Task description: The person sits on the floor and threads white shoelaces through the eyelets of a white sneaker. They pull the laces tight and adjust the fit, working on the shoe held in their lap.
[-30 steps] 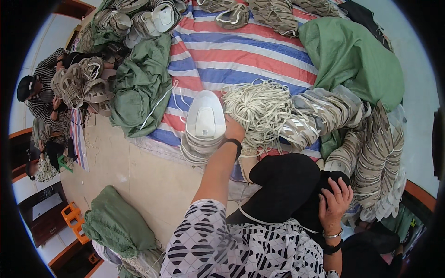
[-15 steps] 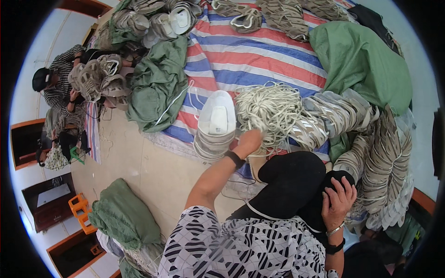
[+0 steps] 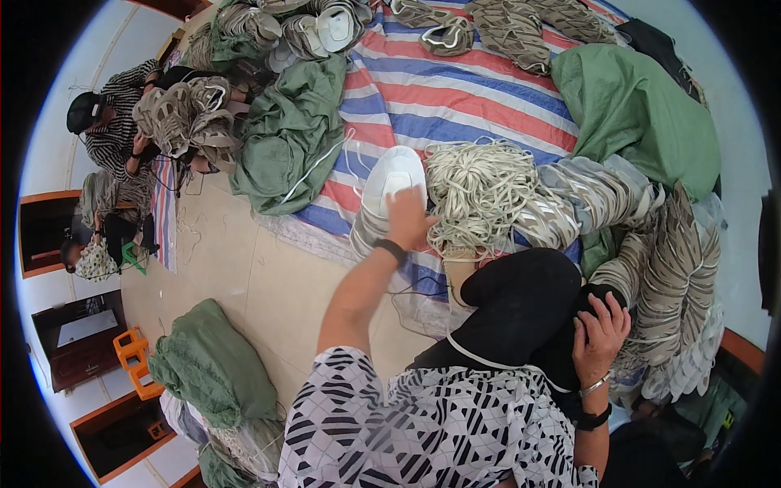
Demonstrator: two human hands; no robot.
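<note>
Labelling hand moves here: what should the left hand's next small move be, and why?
Probably steady and square the stack of shoe parts: the left hand is over its white top piece, the edges beneath look staggered, and the heap of pale laces lies close on its right.

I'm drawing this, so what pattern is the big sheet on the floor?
The sheet has red, white and blue stripes; the head view shows it best.

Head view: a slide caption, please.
Left hand at a stack of pale shoe parts, beside heaped cream laces; right hand resting on a black-clad leg.
</note>
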